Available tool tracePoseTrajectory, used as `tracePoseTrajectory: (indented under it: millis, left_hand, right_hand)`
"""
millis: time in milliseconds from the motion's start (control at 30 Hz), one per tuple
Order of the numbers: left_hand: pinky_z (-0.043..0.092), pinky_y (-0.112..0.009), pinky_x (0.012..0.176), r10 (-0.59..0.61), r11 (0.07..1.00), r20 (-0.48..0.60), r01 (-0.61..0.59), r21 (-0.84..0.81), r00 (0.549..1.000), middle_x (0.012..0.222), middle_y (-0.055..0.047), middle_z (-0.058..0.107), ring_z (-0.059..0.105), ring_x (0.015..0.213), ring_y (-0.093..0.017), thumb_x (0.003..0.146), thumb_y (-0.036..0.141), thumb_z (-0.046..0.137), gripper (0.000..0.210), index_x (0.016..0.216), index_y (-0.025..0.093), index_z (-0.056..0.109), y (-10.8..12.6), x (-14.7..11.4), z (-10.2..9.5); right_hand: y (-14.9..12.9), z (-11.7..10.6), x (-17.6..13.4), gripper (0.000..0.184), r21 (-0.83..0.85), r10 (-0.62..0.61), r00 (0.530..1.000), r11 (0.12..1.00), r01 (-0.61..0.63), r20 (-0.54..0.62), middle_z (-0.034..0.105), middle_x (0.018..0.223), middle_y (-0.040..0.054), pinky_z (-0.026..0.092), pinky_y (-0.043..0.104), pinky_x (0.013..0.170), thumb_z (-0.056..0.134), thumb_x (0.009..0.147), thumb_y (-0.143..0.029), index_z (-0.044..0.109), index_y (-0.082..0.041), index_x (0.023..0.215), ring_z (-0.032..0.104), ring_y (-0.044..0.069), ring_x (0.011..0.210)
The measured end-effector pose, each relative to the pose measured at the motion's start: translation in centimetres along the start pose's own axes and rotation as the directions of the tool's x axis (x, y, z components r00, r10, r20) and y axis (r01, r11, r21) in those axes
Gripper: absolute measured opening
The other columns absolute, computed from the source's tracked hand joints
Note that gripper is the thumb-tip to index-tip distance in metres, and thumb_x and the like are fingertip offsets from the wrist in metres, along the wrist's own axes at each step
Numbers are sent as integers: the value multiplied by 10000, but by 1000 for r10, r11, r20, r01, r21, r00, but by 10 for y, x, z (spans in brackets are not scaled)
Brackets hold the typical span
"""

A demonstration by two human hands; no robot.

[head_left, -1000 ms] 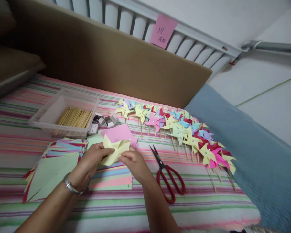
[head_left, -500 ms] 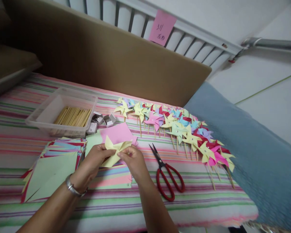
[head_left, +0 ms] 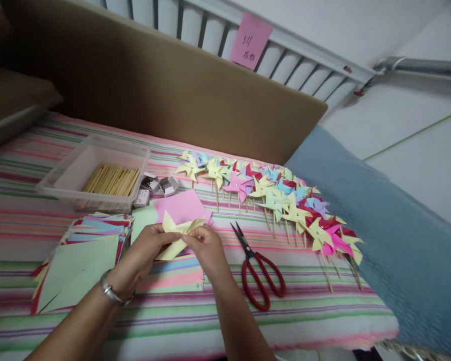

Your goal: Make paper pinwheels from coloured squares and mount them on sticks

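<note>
Between my two hands is a pale yellow paper pinwheel (head_left: 174, 249), its corners folded in toward the middle. My left hand (head_left: 150, 244) pinches it from the left, thumb near the centre. From the right, the fingertips of my right hand (head_left: 205, 244) press at the same centre; whether a pin is there is too small to tell. Below the hands lie a pink sheet (head_left: 180, 205) and a stack of coloured paper (head_left: 173, 279). Red-handled scissors (head_left: 256, 268) rest to the right of my right hand, blades slightly apart.
A clear plastic box (head_left: 65, 180) holds wooden sticks (head_left: 113, 180). Beside it stand small white boxes (head_left: 169, 185). Fanned coloured paper (head_left: 80, 268) lies at left. Several finished pinwheels (head_left: 278, 200) on sticks line the right side. A brown board (head_left: 173, 95) stands behind.
The fingertips of both hands have drawn slightly closer together at the pinwheel's centre. The view has shifted a little; the other things stay in place.
</note>
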State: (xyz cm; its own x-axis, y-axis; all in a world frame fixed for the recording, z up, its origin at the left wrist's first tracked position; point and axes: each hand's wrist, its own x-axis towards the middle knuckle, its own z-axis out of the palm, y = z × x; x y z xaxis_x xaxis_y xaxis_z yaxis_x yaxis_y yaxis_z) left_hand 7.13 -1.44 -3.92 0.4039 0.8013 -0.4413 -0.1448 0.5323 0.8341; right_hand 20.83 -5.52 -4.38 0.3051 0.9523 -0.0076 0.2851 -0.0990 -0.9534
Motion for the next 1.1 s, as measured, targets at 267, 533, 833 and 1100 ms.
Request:
tracePoseTrajectory:
  millis: [267, 533, 833, 1100]
  left_hand:
    - [420, -245, 535, -16, 1000, -4, 16, 12, 1000, 605, -32, 678, 589, 536, -158, 536, 277, 763, 204, 658, 137, 679, -1, 0, 2]
    - [360, -222, 454, 8, 994, -140, 7, 109, 990, 521, -11, 656, 538, 450, -132, 517, 206, 732, 102, 573, 153, 665, 5, 3, -3]
    - [285, -214, 436, -21, 914, 161, -46, 402, 987, 511, -3, 602, 434, 429, -103, 589, 224, 650, 126, 645, 118, 691, -9, 1, -1]
    - [288, -201, 471, -9, 883, 266, -116, 454, 964, 565, 25, 589, 433, 498, -92, 623, 194, 629, 141, 716, 110, 694, -18, 6, 2]
  right_hand:
    - [0, 3, 1, 113, -12, 51, 998, 999, -52, -42, 575, 651, -17, 428, 268, 652, 655, 621, -209, 576, -191, 543, 558, 161, 669]
    - [-11, -16, 0, 117, -31, 60, 995, 998, -63, -81, 648, 1007, 37, 449, 333, 797, 643, 680, -262, 606, -206, 775, 601, 211, 897]
    - [-24, -31, -11, 525, -265, -38, 963, 958, 112, 268, 659, 974, 23, 471, 310, 788, 622, 669, -116, 574, -285, 1163, 608, 208, 921]
    - [-10, -28, -13, 600, -333, -10, 937, 933, 134, 349, 639, 819, -3, 440, 222, 606, 553, 658, -81, 528, -298, 1217, 596, 159, 729]
